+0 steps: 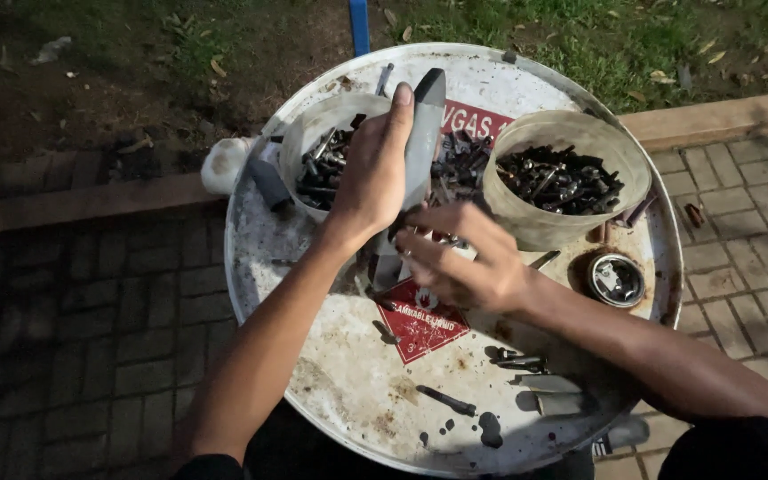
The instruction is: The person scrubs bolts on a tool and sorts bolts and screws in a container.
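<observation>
A: Nearest us, our forearms cross over the white drum lid (357,391). Status of the hands?

B: Our left hand (373,173) is wrapped around a long grey tool handle (421,133), holding it upright over the left tub of bolts (313,133). Our right hand (455,258) pinches the handle's lower end, fingers curled.

A: Step in hand?

B: We judge it a fitting or adjustment at the lower end. The next move calls for a steady left-hand grip while the right fingers work; the right tub of bolts (571,147) stays in reach.
</observation>
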